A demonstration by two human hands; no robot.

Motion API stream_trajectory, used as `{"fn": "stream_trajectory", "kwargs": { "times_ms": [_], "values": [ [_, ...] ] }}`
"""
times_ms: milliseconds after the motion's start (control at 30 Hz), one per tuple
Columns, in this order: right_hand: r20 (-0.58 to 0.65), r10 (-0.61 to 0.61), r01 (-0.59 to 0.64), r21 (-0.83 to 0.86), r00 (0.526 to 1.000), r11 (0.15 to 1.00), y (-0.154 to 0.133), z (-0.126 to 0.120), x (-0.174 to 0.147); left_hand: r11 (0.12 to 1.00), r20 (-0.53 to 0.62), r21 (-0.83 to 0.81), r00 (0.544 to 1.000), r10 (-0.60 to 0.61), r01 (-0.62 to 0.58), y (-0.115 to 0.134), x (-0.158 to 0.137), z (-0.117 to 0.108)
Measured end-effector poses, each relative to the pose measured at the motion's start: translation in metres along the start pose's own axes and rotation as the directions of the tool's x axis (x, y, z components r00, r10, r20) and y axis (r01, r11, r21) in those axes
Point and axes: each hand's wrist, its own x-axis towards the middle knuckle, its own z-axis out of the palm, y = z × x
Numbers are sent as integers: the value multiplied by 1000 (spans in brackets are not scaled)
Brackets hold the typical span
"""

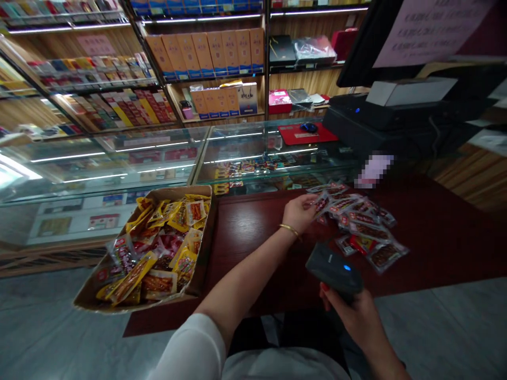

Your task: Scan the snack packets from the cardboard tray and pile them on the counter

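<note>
My left hand [300, 213], with a gold bangle at its wrist, reaches over the dark red counter. Its fingers are closed on a small clear snack packet [321, 202] at the left edge of a loose pile of similar snack packets [360, 217]. A red and yellow packet [362, 244] lies among them. In my right hand [356, 311] is a dark handheld barcode scanner [335, 269] with a blue light lit, held just in front of the pile. Left of my arm, an open cardboard box [209, 232] is filled with yellow and clear snack packets [158, 253].
A glass display case [253, 137] runs behind the dark red counter [245, 221]. A red mat [291, 136] with a mouse [309, 127] lies on it. At the right stand a monitor [360, 58] and black machines [400, 119]. Shelves of boxed goods [206, 53] line the wall.
</note>
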Motion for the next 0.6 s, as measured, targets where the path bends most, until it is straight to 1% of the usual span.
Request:
{"fn": "stream_trajectory", "kwargs": {
  "times_ms": [67, 100, 133, 200, 233, 300, 367, 400, 467, 500, 533, 567, 600],
  "values": [
    [-12, -7, 7, -18, 1000, 1000, 7, -5, -1, 970, 78, 167, 984, 163, -174, 12, 26, 23],
    [-28, -8, 7, -30, 1000, 1000, 9, -7, -1, 940, 135, 239, 967, 215, -242, 17, 35, 33],
    [-46, -7, 5, -43, 999, 999, 11, -9, -1, 916, 192, 284, 953, 236, -284, 21, 43, 40],
    [-71, -1, -4, -65, 997, 998, 10, -11, -1, 899, 270, 308, 934, 232, -312, 25, 51, 49],
    [-74, 0, -5, -73, 997, 997, 8, -11, -2, 901, 282, 302, 932, 227, -311, 26, 51, 49],
    [-53, -6, 1, -86, 999, 996, 2, -9, -1, 918, 242, 274, 944, 224, -288, 25, 41, 39],
    [-7, -12, 11, -90, 1000, 996, -4, -4, -1, 943, 145, 215, 963, 228, -255, 24, 17, 16],
    [45, -3, 7, -92, 999, 996, -7, 0, 0, 954, 85, 178, 969, 230, -242, 25, -1, -1],
    [42, -3, 7, -92, 999, 996, -8, 8, 4, 964, -44, 120, 969, 245, -238, 30, -46, -41],
    [44, 4, 1, -117, 999, 993, -7, 13, 7, 963, -109, 118, 961, 256, -243, 34, -73, -63],
    [54, 16, -8, -145, 998, 989, -6, 18, 11, 957, -170, 151, 948, 271, -246, 38, -100, -87],
    [91, 39, -24, -160, 995, 987, -3, 22, 15, 951, -232, 215, 934, 272, -224, 43, -128, -111],
    [136, 54, -32, -161, 989, 986, -1, 27, 18, 939, -296, 294, 918, 265, -176, 46, -156, -136]
  ]
}}
